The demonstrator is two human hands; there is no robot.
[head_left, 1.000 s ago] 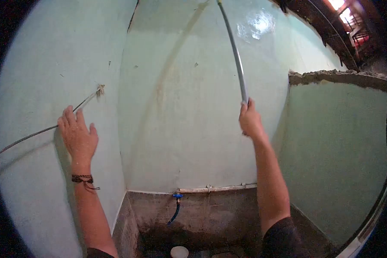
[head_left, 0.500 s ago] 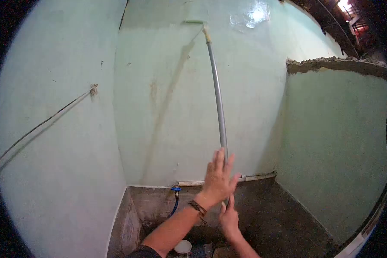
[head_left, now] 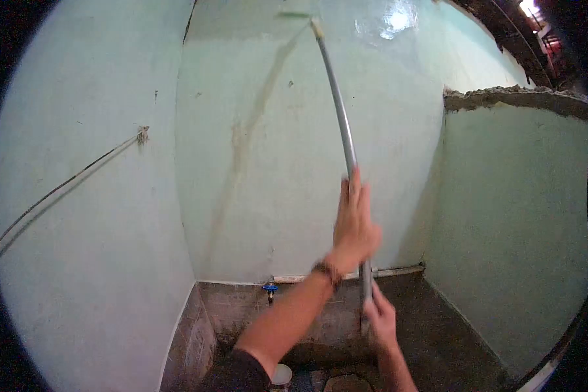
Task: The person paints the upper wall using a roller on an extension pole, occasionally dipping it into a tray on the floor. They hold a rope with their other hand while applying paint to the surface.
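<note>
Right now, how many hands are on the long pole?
2. The left hand wraps the pole higher up; the right hand holds it near its lower end.

A: Dim, greenish light; where's it coming from?
B: Top right, where an opening glows and glare spots the wet wall (head_left: 385,26).
A: Focus?
B: The left hand (head_left: 354,225) blurs; fisheye bends and blackens the edges.
</note>
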